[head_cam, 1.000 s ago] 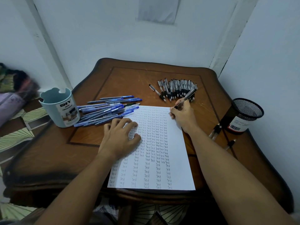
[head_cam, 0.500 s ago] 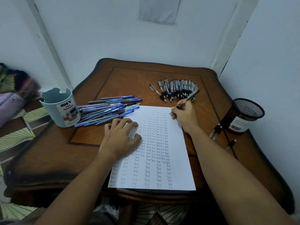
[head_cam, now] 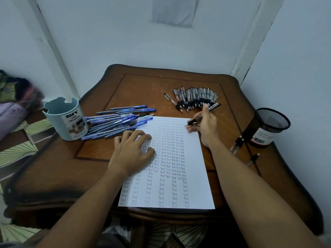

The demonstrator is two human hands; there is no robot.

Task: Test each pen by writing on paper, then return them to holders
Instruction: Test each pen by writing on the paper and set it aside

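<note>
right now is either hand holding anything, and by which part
The right hand pinches a black-and-silver click pen near its black grip. The left hand only presses on the white paper sheet.

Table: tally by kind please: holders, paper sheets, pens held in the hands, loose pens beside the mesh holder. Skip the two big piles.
Holders: 2, teal desk organizer and black mesh holder
Paper sheets: 1
Held pens: 1, black pen in right hand
Loose pens beside the mesh holder: 3
Total: 7
</note>
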